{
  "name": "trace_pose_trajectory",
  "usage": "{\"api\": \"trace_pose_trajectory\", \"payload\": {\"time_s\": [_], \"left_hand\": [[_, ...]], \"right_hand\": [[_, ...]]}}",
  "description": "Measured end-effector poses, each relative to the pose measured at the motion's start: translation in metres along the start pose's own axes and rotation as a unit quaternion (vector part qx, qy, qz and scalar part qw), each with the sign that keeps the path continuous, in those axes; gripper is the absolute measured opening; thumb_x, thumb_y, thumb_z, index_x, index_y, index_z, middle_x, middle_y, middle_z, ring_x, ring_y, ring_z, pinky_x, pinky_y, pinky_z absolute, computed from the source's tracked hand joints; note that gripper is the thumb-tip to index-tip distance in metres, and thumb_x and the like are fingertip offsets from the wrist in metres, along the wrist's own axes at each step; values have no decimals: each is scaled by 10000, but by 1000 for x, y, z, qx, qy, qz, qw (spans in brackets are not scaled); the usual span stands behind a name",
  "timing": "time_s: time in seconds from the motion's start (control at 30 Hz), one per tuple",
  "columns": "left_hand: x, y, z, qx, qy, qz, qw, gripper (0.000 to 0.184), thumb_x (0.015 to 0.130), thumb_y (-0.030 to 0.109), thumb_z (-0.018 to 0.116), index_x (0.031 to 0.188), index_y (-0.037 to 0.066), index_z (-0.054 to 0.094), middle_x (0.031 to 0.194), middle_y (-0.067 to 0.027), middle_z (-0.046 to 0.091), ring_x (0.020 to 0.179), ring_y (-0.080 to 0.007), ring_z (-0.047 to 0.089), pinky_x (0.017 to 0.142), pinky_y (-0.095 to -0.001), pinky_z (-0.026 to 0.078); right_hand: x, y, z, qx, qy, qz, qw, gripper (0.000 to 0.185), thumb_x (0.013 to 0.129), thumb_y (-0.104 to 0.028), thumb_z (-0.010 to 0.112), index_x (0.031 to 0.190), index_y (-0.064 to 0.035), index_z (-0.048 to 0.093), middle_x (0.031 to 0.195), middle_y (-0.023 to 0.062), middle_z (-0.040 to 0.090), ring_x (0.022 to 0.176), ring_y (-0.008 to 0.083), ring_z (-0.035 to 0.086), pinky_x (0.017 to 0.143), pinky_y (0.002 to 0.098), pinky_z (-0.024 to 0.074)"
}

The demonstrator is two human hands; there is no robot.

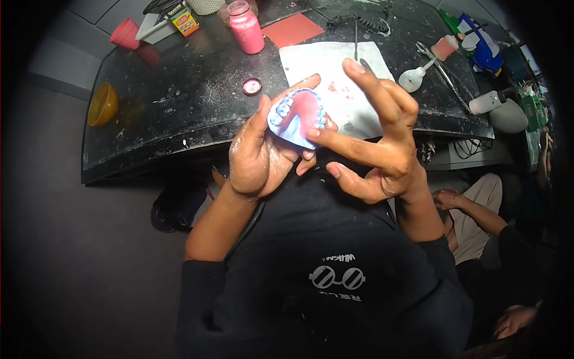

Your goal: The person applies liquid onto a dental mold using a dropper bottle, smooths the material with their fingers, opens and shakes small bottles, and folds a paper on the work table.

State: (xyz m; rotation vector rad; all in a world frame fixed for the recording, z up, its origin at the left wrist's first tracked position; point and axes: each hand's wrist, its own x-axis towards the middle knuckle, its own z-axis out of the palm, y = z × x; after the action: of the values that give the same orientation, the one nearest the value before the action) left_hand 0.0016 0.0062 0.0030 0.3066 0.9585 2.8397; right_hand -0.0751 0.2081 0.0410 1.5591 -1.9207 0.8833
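A dental cast (287, 133), pale blue-white with teeth and a pink layer (306, 106) over its palate area, is held above the near edge of the bench. My left hand (257, 149) grips it from below and the side, its thumb along the cast's left and its fingers behind it; whitish dust coats the palm. One fingertip of my right hand (382, 143) touches the pink layer near the cast's lower right edge. That hand's other fingers are spread apart and grasp nothing. Behind the cast, a white paper sheet (299, 60) with pink smears lies on the bench.
On the dark bench (179, 113) stand a pink powder jar (246, 30), its lid (252, 87), an orange bowl (103, 105) and a pink cup (125, 34). A pink sheet (293, 30), a white squeeze bottle (415, 78) and a dropper bottle (445, 48) lie farther back. Another person's hand (448, 199) rests at right.
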Motion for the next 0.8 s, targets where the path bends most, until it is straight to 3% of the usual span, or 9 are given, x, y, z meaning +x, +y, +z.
{"api": "trace_pose_trajectory", "payload": {"time_s": [0.1, 0.17, 0.43, 0.5, 0.57, 0.67, 0.7, 0.77, 0.8], "left_hand": [[0, 0, -1, 1, 4, -4, 1000, 742, 1105, 520, 283, 1563, -63, 294, 1187, -164, 648, 795, -167, 619, 569, -280, 504], [-1, -4, -5, -73, 4, -6, 997, 794, 1096, 560, 224, 1595, -56, 180, 1147, -214, 652, 786, -193, 630, 546, -287, 488], [2, 1, -5, 2, -11, -47, 999, 783, 1100, 542, 222, 1597, -63, 179, 1121, -241, 659, 757, -146, 608, 543, -267, 458], [2, 0, -8, -48, -21, -26, 998, 792, 1098, 546, 226, 1597, -66, 175, 1128, -271, 657, 736, -150, 600, 550, -262, 449], [2, 2, -6, -27, -20, -21, 999, 801, 1095, 552, 229, 1596, -70, 173, 1134, -277, 655, 729, -149, 597, 552, -260, 447], [3, 2, -2, 1, -16, -14, 1000, 817, 1090, 562, 233, 1595, -78, 169, 1140, -284, 653, 727, -147, 597, 554, -257, 444], [3, 2, -1, 8, -12, -12, 1000, 824, 1088, 566, 234, 1594, -81, 166, 1139, -285, 653, 734, -146, 600, 554, -255, 443], [3, 3, -1, 10, -14, -11, 1000, 826, 1087, 567, 234, 1593, -83, 165, 1139, -286, 652, 743, -148, 606, 555, -254, 444], [4, 3, -2, 10, -14, -8, 1000, 828, 1086, 568, 234, 1593, -84, 165, 1139, -287, 652, 753, -150, 612, 556, -252, 444]], "right_hand": [[0, 4, -2, -22, -1, -2, 1000, 433, 715, -375, 704, 1081, -187, 838, 1539, 263, 461, 1245, 299, 428, 1085, 380, 345], [-1, 5, -3, -51, -6, 9, 999, 441, 717, -383, 705, 1089, -186, 836, 1542, 258, 459, 1229, 291, 435, 1081, 364, 338], [-1, 7, -19, -93, -4, 60, 994, 432, 705, -286, 697, 1093, -147, 827, 1543, 262, 457, 1293, 308, 436, 1063, 384, 385], [2, 9, -23, -148, 77, 72, 983, 347, 746, -170, 694, 1061, -60, 791, 1512, 254, 487, 1297, 312, 485, 1078, 415, 396], [-17, 41, -32, -158, 180, 98, 966, 388, 819, -105, 727, 1191, -3, 682, 1469, 226, 528, 1282, 292, 520, 1083, 418, 397], [-32, 78, -22, -165, 322, 217, 907, 643, 835, -201, 865, 1345, 0, 527, 1283, 226, 660, 1087, 227, 625, 986, 363, 470], [-36, 80, -22, -166, 323, 217, 906, 643, 835, -201, 865, 1345, 0, 527, 1283, 226, 660, 1087, 227, 625, 986, 363, 470], [-44, 85, -22, -3, 219, 434, 874, 552, 865, -206, 842, 1296, 1, 567, 1104, 172, 740, 933, 193, 687, 923, 334, 515], [-47, 93, -20, -68, 197, 408, 889, 389, 919, -145, 781, 1241, -7, 614, 982, 115, 767, 830, 152, 706, 835, 298, 543]]}}
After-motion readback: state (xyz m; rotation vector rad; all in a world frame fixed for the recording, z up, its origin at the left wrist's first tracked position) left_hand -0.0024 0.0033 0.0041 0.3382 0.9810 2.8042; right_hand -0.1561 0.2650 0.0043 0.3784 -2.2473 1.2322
